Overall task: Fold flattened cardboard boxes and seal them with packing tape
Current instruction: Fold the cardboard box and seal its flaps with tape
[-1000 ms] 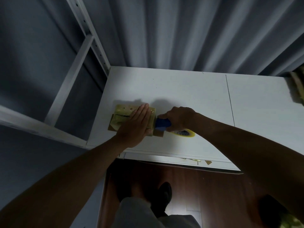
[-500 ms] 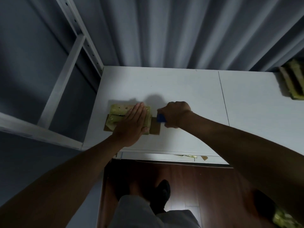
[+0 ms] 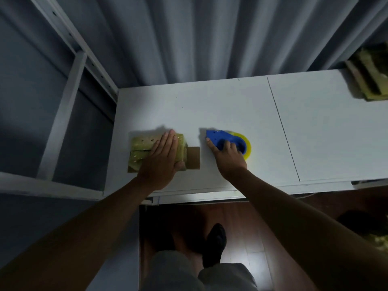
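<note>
A small cardboard box (image 3: 142,149), covered in yellowish tape, lies on the left part of the white table (image 3: 231,106). One brown flap (image 3: 193,158) sticks out flat on its right side. My left hand (image 3: 162,158) presses flat on top of the box, fingers together. To the right, apart from the box, my right hand (image 3: 227,158) grips a blue tape dispenser (image 3: 222,139) with a yellow tape roll (image 3: 246,144), resting it on the table.
A stack of flattened, taped boxes (image 3: 371,80) lies at the table's far right corner. A white metal shelf frame (image 3: 69,97) stands to the left. Grey curtains hang behind the table. My legs and a dark shoe (image 3: 214,242) are below on the wooden floor.
My right hand has pulled the dispenser away from the box's right end and set it down to the right. My left hand has stayed pressed on the box.
</note>
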